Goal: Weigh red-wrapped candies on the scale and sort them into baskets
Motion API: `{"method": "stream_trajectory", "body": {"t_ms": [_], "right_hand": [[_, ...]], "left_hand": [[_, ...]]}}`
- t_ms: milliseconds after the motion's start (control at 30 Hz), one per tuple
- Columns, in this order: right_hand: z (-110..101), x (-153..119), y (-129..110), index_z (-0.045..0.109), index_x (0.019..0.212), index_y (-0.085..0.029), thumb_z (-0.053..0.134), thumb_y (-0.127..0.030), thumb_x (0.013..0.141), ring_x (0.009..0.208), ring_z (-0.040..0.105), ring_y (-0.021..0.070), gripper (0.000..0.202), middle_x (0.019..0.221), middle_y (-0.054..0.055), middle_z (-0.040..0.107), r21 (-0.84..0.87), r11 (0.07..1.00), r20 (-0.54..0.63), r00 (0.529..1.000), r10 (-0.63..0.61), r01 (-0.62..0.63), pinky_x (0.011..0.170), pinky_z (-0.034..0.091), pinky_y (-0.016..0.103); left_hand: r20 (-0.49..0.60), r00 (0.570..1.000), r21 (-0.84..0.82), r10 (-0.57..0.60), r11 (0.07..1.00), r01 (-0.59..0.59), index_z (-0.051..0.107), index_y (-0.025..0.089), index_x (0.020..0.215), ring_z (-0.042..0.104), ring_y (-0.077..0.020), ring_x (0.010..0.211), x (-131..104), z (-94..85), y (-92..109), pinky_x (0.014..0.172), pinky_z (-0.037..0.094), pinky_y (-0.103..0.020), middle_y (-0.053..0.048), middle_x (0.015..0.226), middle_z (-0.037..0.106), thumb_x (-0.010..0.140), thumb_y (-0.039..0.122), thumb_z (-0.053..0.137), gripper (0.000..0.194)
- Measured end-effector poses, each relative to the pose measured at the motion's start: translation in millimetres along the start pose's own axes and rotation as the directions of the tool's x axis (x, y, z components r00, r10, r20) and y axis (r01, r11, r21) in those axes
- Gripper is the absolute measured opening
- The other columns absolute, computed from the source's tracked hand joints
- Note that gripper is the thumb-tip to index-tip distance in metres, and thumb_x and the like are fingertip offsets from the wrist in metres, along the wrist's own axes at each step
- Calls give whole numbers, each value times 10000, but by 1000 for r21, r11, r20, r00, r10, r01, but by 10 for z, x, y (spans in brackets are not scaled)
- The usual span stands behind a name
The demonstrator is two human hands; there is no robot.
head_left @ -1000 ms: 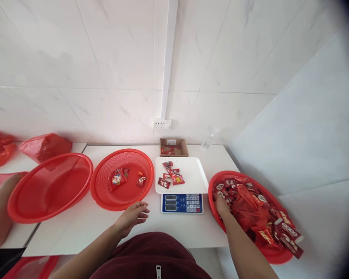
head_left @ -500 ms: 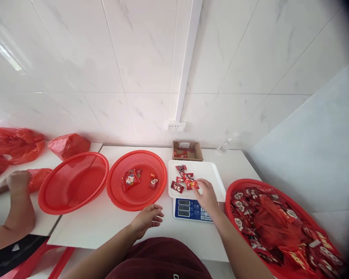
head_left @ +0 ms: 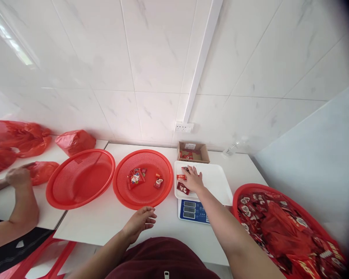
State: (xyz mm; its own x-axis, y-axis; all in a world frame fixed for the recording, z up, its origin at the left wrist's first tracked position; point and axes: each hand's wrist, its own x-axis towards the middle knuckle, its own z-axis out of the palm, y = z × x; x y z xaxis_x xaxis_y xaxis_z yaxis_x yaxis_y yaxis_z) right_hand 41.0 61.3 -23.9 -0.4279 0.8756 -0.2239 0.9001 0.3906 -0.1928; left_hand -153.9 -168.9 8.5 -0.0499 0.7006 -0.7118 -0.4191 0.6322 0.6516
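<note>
My right hand reaches over the white tray of a digital scale, its fingers spread on top of small red wrapped snack packets. Part of the pile is hidden beneath the palm and fingers. Over the table's front part, my left hand hovers with nothing in it, its fingers loosely bent and apart. Just beyond it stands a red plastic basket holding several red packets.
A second red basket leans at the left. A big red basket full of packets is at the right. Behind the scale sit a cardboard box and a clear bottle. A co-worker's hand touches a red bag.
My right hand has moved farther over the tray and spread across the packets, covering most of them. My left hand has drawn slightly back. The whole view has shifted a little.
</note>
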Motion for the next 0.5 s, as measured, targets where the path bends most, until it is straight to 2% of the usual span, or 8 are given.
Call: {"method": "stream_trajectory", "body": {"t_ms": [133,200,267,367,433,500], "right_hand": [[-3,-35,57,535,1231,-284,374,-581,835,1369,146,287,521,1460,70,327,-14,994,44,993,-107,108,1038,121,584],[6,-113,65,540,1215,-289,416,-562,820,1361,175,279,496,1445,70,348,-24,987,33,987,-156,157,1043,125,559],[25,-175,53,479,1272,-304,469,-548,793,1367,163,280,538,1486,65,271,-40,984,22,984,-175,176,1046,123,538],[49,-162,22,345,1371,-325,529,-570,740,1393,41,300,701,1541,63,83,-64,988,49,989,-138,141,1046,87,546],[42,-91,8,267,1411,-322,566,-600,695,1394,-19,312,824,1540,83,51,-62,994,89,993,-82,88,1039,77,569],[13,-14,3,243,1423,-310,591,-619,656,1391,-10,323,896,1530,105,86,-53,997,124,991,-42,49,1032,91,588]], "left_hand": [[-1,1000,-14,14,1000,-14,545,173,882,569,-114,701,10,-47,38,696,425,-269,-21,849,616,595,440,735,436],[6,1000,-12,8,1000,-8,544,173,881,567,-114,700,16,-57,44,696,425,-270,-22,850,617,599,440,732,432],[17,1000,-7,0,1000,0,544,173,880,567,-114,700,23,-55,47,697,424,-272,-22,849,615,601,444,728,430],[34,999,12,-10,1000,10,547,172,871,567,-117,702,37,-28,67,702,423,-276,-21,844,611,596,452,727,432],[37,999,27,-11,1000,10,551,172,870,567,-119,704,44,-2,94,706,422,-280,-21,840,609,587,450,732,436],[41,999,33,-3,999,2,554,173,871,566,-121,706,45,16,119,706,421,-281,-21,837,609,579,446,738,440]]}}
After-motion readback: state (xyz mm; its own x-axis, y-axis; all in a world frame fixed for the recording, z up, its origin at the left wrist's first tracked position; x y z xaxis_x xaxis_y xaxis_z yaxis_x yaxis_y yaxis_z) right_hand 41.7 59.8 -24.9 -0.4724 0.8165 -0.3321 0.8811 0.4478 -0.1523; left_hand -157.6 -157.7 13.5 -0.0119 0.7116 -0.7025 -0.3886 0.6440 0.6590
